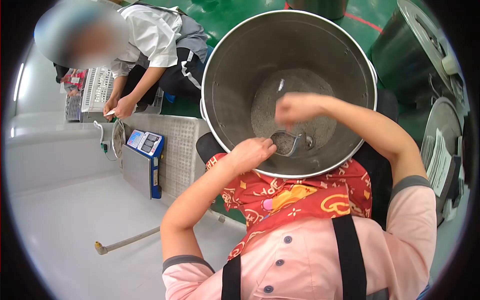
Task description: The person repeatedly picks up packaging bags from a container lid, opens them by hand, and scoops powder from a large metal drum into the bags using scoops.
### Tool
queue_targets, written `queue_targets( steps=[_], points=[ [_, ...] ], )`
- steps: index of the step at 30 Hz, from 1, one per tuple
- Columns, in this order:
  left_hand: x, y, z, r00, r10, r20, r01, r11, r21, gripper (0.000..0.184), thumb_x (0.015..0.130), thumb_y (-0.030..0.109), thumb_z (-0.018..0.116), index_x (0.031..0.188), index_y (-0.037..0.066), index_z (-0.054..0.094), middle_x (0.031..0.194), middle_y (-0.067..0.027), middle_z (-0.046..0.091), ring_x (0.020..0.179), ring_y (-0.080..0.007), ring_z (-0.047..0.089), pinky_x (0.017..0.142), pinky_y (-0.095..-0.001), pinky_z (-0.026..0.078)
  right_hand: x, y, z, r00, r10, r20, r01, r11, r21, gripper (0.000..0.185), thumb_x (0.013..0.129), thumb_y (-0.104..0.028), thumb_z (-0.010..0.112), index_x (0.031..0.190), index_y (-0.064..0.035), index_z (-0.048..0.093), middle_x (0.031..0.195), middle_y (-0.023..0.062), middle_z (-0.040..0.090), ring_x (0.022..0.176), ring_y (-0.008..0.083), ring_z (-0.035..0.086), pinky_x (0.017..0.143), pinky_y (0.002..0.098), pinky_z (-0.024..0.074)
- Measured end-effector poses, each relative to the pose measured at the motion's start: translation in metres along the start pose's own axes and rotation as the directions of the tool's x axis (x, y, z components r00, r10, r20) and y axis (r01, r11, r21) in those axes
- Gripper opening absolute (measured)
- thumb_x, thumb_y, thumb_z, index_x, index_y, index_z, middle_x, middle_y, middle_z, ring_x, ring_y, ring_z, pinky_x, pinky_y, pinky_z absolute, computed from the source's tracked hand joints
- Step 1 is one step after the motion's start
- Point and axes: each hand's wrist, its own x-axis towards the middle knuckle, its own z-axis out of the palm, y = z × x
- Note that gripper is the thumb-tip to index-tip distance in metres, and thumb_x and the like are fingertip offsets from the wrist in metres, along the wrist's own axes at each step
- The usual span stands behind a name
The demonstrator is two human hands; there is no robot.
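Observation:
A large steel pot stands before me, with grey-brown grainy powder across its bottom. Inside its near side, my left hand pinches the left edge of a small scoop-like container with a grey rim. Similar grainy stuff lies within that container, though its exact kind is unclear. Over the powder, just above the container, my right hand is curled with its fingers closed and blurred by motion. Whatever those fingers hold, if anything, is hidden.
At the left, another person's hands hold something small and white near a blue weighing scale. White plastic crates stand behind. A lidded steel drum and papers are on the right. A pipe sticks out lower left.

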Motion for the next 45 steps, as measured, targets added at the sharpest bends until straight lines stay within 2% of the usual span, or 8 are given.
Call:
queue_targets(
  steps=[1,3,5,7,14,21,33,45],
  points=[
    [0.002,-0.002,-0.003,0.999,-0.004,-0.045,0.004,1.000,0.005,0.010,0.075,0.006,0.050,0.084,0.003,0.050,0.088,-0.0101,0.055,0.085,-0.0255,0.058,0.075,-0.0335,0.048,-0.010,-0.003,0.021,0.958,-0.102,0.267,-0.004,0.929,0.369,0.028,0.081,-0.024,0.055,0.089,0.0017,0.064,0.080,0.0196,0.064,0.075,0.0205,0.064,0.064,0.0347,0.0492],
    [-0.004,0.007,-0.005,0.996,0.005,-0.094,-0.007,1.000,-0.015,0.009,0.076,0.006,0.050,0.084,0.003,0.049,0.086,-0.0102,0.054,0.084,-0.0256,0.058,0.074,-0.0340,0.048,-0.010,-0.023,0.016,0.966,-0.026,0.258,0.098,0.958,-0.270,0.027,0.082,-0.023,0.055,0.092,0.0008,0.062,0.089,0.0165,0.064,0.080,0.0201,0.063,0.070,0.0328,0.0488],
    [-0.004,0.000,-0.021,0.993,-0.032,-0.114,0.028,0.999,-0.031,0.011,0.075,0.006,0.050,0.085,0.002,0.049,0.084,-0.0104,0.052,0.081,-0.0269,0.056,0.072,-0.0353,0.048,0.011,0.023,-0.015,0.694,-0.084,-0.715,0.107,0.994,-0.013,0.030,0.086,-0.028,0.055,0.100,-0.0016,0.061,0.096,0.0108,0.063,0.089,0.0176,0.060,0.078,0.0311,0.0469],
    [-0.012,0.004,-0.034,0.978,-0.090,-0.188,0.073,0.993,-0.096,0.011,0.075,0.005,0.050,0.086,0.002,0.048,0.083,-0.0105,0.052,0.080,-0.0277,0.055,0.070,-0.0359,0.048,0.001,0.019,-0.051,0.568,0.076,-0.820,0.470,0.788,0.398,0.029,0.092,-0.030,0.050,0.105,-0.0063,0.060,0.096,0.0038,0.062,0.092,0.0141,0.059,0.081,0.0276,0.0463],
    [-0.031,0.026,-0.095,0.952,-0.078,-0.295,0.074,0.997,-0.025,0.016,0.069,0.003,0.055,0.085,0.000,0.052,0.099,-0.0125,0.058,0.093,-0.0278,0.059,0.076,-0.0339,0.051,0.025,0.044,-0.032,0.987,0.001,-0.160,0.113,0.707,0.698,0.039,0.093,-0.040,0.046,0.108,-0.0073,0.062,0.104,0.0068,0.063,0.100,0.0170,0.058,0.088,0.0313,0.0435],
    [-0.063,0.062,-0.131,0.959,-0.021,-0.282,0.023,1.000,0.004,0.019,0.068,0.005,0.058,0.085,-0.001,0.054,0.100,-0.0134,0.059,0.092,-0.0270,0.061,0.075,-0.0336,0.052,0.057,0.081,0.084,0.896,0.032,0.443,-0.351,0.664,0.660,0.050,0.089,-0.048,0.051,0.119,-0.0086,0.056,0.117,0.0057,0.058,0.104,0.0146,0.054,0.090,0.0330,0.0434],
    [-0.111,0.087,-0.174,0.924,0.063,-0.378,0.007,0.984,0.180,0.016,0.069,0.015,0.057,0.077,0.001,0.054,0.090,-0.0160,0.059,0.088,-0.0290,0.060,0.078,-0.0348,0.051,0.047,0.052,0.112,0.972,0.017,0.233,-0.190,0.632,0.751,0.023,0.089,-0.028,0.057,0.088,-0.0054,0.062,0.081,0.0012,0.064,0.068,0.0098,0.058,0.063,0.0283,0.0497],
    [-0.286,0.022,-0.194,0.025,-0.792,-0.610,0.898,0.286,-0.335,0.015,0.084,0.011,0.058,0.081,-0.003,0.053,0.071,-0.0162,0.058,0.065,-0.0257,0.057,0.061,-0.0328,0.045,0.040,0.065,0.132,0.995,0.080,0.053,-0.056,0.936,-0.347,0.024,0.089,-0.022,0.046,0.100,-0.0010,0.053,0.087,0.0247,0.062,0.088,0.0400,0.059,0.078,0.0470,0.0464]
  ],
)
